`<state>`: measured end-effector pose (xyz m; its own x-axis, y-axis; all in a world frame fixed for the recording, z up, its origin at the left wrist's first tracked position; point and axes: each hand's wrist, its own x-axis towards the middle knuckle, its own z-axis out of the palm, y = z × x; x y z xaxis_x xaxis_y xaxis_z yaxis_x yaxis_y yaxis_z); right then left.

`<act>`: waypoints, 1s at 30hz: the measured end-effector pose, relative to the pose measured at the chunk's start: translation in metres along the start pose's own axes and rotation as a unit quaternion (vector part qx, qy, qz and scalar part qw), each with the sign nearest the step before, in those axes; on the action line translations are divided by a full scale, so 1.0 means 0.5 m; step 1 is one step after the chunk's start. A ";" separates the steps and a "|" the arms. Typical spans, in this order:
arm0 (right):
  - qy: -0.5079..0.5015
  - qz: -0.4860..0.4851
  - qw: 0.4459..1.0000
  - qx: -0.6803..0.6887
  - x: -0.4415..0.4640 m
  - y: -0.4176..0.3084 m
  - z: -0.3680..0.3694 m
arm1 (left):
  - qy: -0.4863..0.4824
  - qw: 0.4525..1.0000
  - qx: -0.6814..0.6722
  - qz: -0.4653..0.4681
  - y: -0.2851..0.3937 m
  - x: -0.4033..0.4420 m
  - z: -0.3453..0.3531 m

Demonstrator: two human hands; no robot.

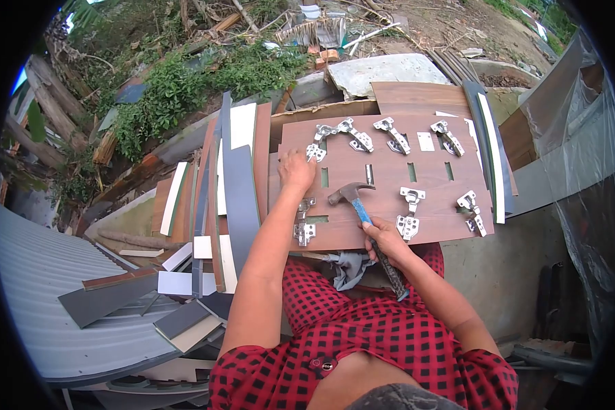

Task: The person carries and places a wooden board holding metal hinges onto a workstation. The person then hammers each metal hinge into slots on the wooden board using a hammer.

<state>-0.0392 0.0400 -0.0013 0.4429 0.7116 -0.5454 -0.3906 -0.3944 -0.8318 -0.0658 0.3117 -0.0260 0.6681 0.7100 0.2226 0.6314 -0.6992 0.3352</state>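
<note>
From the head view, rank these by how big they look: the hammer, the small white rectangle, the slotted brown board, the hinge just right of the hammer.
Largest to smallest:
1. Slotted brown board
2. Hammer
3. Hinge
4. Small white rectangle

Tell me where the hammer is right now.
In the head view, slightly right of centre: the hammer is held in the fingers of the right hand, its head over the brown board, its handle's end past the board's near edge.
</note>
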 end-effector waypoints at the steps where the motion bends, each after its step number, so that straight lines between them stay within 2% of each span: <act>1: 0.000 0.002 1.000 0.001 0.000 -0.001 0.000 | 0.003 1.000 -0.004 0.007 -0.001 -0.002 0.000; 9: -0.004 0.006 1.000 -0.005 0.001 -0.005 0.003 | 0.024 0.999 -0.008 -0.038 -0.034 0.013 0.012; 15: -0.006 0.007 1.000 0.000 -0.002 -0.009 0.005 | 0.013 0.996 -0.039 -0.081 -0.031 0.051 0.016; 17: -0.007 0.005 1.000 -0.001 0.003 -0.003 0.003 | -0.025 0.993 -0.054 -0.104 -0.021 0.049 -0.002; 22: 0.001 -0.007 0.999 -0.039 0.022 -0.020 0.007 | -0.029 0.994 -0.050 -0.098 -0.035 0.049 0.017; 26: 0.043 -0.101 0.990 -0.089 0.082 -0.096 0.033 | -0.063 0.992 -0.052 -0.091 -0.046 0.065 0.028; 30: 0.089 -0.182 0.970 -0.135 0.168 -0.172 0.061 | -0.043 0.995 -0.051 -0.074 -0.051 0.069 0.030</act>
<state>0.0069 0.1515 0.0276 0.6527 0.7309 -0.1993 0.0335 -0.2906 -0.9563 -0.0529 0.3526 -0.0405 0.6049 0.7915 0.0871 0.6847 -0.5728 0.4506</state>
